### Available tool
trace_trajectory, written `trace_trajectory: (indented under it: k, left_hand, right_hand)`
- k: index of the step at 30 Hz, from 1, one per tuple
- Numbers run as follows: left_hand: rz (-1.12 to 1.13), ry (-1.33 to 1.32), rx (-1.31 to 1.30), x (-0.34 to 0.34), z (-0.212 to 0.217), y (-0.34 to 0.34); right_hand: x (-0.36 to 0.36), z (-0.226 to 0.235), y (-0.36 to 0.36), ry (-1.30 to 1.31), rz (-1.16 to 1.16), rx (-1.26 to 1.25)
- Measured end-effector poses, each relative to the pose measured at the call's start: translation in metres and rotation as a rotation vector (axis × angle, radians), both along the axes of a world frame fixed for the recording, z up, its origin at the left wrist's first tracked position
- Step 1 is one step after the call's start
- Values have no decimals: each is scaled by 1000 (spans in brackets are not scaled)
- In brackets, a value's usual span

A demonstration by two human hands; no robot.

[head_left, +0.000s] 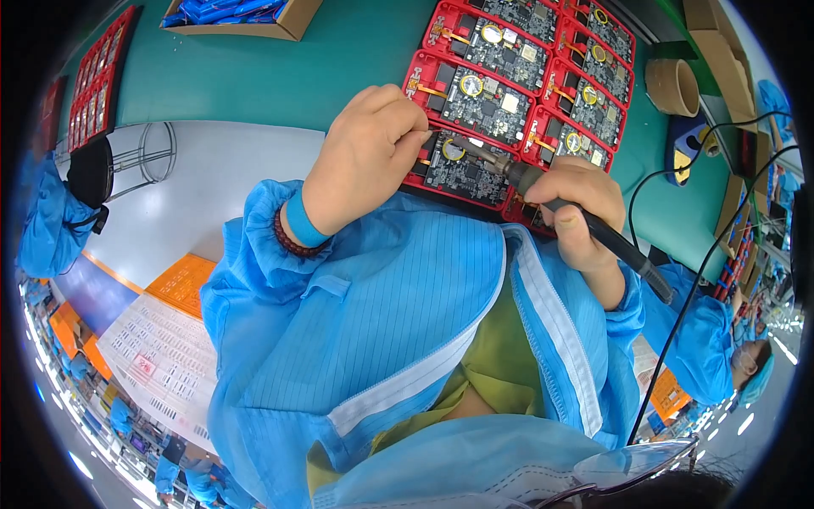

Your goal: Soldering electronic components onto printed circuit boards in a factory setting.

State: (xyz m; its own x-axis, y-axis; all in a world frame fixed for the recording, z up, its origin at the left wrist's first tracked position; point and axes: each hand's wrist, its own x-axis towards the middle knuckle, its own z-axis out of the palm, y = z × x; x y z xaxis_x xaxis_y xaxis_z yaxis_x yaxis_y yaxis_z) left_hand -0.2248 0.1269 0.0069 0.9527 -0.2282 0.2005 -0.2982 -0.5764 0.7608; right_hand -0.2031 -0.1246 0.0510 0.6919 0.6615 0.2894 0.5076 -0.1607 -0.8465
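The work area comprised a red tray [540,97] of circuit boards, set on a green table surface [356,72]. The nearest circuit board [483,184] lay in the tray's left column, at its 6 o'clock end, with a round yellow-rimmed component [454,149] along its 11 o'clock edge. All clock positions below were taken from this board.

The left hand [369,153] was positioned at 10 o'clock, with its fingers curled and thumb and forefinger pinched together beside the board's edge. Whether a thin item was gripped between those fingertips could not be determined. A blue wristband [302,220] and a beaded bracelet [288,236] encircled the left wrist.

The right hand [585,208] was positioned at 3 to 4 o'clock, grasping a soldering iron [623,246] by its dark handle. The iron was inclined across the board, its working end directed toward 10 o'clock, near the left fingertips. Contact between the tip and the board could not be confirmed.

Surrounding items were located as follows: an open carton [292,21] of blue packets at 10 o'clock; a second red tray [97,76] between 9 and 10 o'clock; a brown cardboard tube [674,86] at 2 o'clock; a blue-and-yellow holder [682,151] at 3 o'clock; printed sheets [161,356] at 8 o'clock; and a co-worker in blue [695,331] at 4 o'clock
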Motion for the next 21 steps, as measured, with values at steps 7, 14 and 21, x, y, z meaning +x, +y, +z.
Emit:
trace_trajectory:
  k: [7, 14, 21]
  left_hand:
    - [-23, -3, 51, 1, 4, 1]
    - [-60, -9, 96, 4, 8, 2]
    - [-80, -19, 130, 5, 11, 0]
  right_hand:
    - [0, -3, 4, 26, -44, 40]
    - [1, -7, 6, 37, -35, 16]
    - [2, -7, 7, 49, -19, 18]
